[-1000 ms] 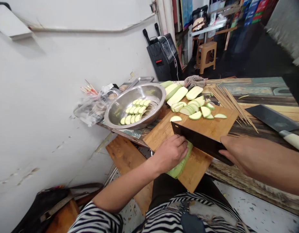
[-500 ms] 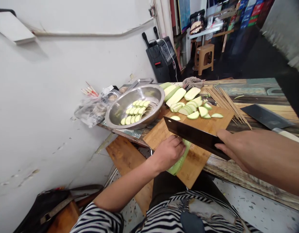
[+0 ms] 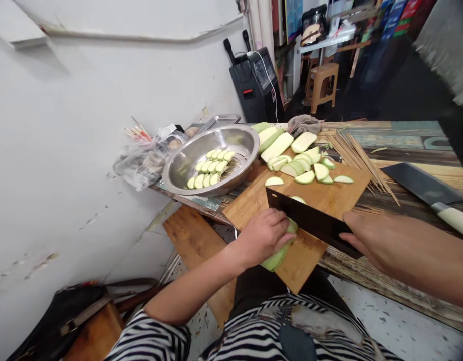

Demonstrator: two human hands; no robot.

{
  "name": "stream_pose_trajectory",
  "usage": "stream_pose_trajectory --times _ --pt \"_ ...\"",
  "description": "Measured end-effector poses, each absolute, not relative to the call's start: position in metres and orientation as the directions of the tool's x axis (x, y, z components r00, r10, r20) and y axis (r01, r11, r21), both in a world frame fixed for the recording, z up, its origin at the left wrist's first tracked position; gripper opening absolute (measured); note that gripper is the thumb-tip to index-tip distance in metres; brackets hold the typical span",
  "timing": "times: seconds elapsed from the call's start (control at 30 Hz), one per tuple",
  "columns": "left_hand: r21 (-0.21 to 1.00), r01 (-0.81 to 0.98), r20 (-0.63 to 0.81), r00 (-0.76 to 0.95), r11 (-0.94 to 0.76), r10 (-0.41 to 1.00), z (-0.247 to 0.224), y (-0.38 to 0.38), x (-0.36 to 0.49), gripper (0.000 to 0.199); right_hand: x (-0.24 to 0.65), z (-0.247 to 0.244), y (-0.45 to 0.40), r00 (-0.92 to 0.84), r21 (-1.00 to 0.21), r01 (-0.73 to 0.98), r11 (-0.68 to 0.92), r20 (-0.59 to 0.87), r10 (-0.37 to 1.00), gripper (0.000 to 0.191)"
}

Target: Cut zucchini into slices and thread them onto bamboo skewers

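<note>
- My right hand (image 3: 370, 238) grips the big knife (image 3: 316, 220).
- My left hand (image 3: 264, 233) clamps the green squash (image 3: 275, 260).
- A new slice (image 3: 298, 199) shows past the knife: one more cut.

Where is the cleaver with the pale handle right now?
In the head view, the pale-handled cleaver lies toward the right on the wooden table, beside the thin skewers and beyond the right hand.

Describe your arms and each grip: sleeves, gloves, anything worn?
The left sleeve is striped black and white, ending near the elbow. The left grip and right grip are ungloved, with no watch visible. No right sleeve is in view.
</note>
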State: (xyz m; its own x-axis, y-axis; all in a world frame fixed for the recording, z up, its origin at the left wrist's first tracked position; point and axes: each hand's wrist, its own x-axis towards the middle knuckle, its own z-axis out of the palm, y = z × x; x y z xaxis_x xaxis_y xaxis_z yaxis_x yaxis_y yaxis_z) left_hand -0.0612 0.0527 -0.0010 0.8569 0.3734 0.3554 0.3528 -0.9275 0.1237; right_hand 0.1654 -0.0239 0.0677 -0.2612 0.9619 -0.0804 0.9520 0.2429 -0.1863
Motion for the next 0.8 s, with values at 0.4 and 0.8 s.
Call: stream_pose_trajectory --times 0.4,0.8 --pt "0.199 0.280 0.469 0.815 -0.939 0.341 -0.013 0.053 -0.052 0.035 0.188 0.076 -0.009 -0.165 0.016 0.985 0.171 -0.181 0.969 0.016" --pt "0.096 0.282 0.437 0.850 -0.955 0.295 -0.009 0.057 -0.045 0.037 0.177 0.085 -0.021 -0.148 0.104 0.979 0.175 -0.228 0.962 0.016"
